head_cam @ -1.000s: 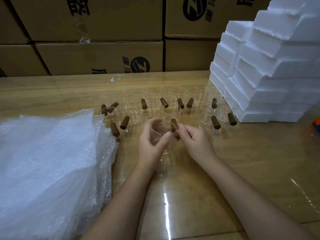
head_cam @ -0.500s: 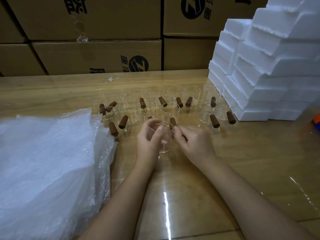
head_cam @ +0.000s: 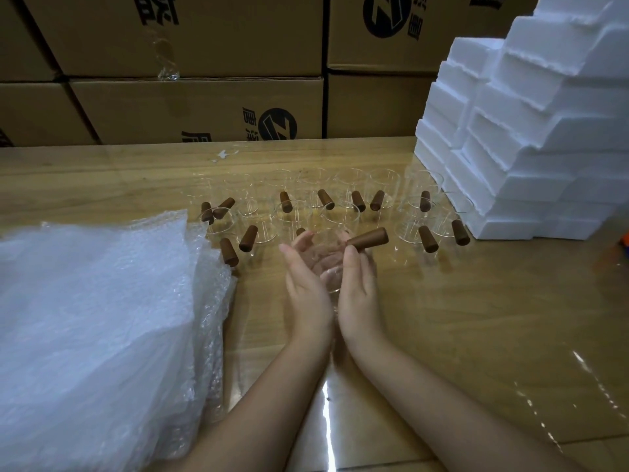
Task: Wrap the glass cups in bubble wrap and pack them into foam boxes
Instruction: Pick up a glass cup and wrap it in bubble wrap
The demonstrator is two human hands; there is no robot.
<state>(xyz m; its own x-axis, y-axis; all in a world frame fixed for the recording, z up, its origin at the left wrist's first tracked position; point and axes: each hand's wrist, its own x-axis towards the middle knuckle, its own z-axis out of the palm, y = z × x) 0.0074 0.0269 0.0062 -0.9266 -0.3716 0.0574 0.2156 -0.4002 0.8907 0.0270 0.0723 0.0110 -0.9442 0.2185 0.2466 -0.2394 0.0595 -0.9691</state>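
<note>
A: Right at the fingertips: the left hand [head_cam: 308, 287] has its fingers [head_cam: 293, 257] curled round the left side of one glass cup [head_cam: 329, 267], tips reaching up by the rim.

B: And the right hand [head_cam: 359, 287] mirrors it, fingers wrapped round the other side, one fingertip against the root of the brown handle [head_cam: 368, 237], which juts up and to the right.

A: So one cup, two hands, palms facing each other, the glass caught between them. It looks tilted, bottom toward the person. Whether it touches the table [head_cam: 476, 318] I can't tell.

B: Wrists close together, both bare forearms running in from the bottom edge.

A: Moving out — the other cups [head_cam: 342, 212] stand in rows just beyond the hands. I count twelve brown handles there, but the clear glass is too faint for a surer tally.

B: To the left, one heaped pile of bubble wrap [head_cam: 85, 318], its edge just beside the nearest cups.

A: Far right, white foam boxes [head_cam: 527, 165] stacked in stepped columns beside the cup rows — too overlapped to count.

B: Behind it all, a wall of cardboard boxes [head_cam: 204, 107], at least six fronts showing.
</note>
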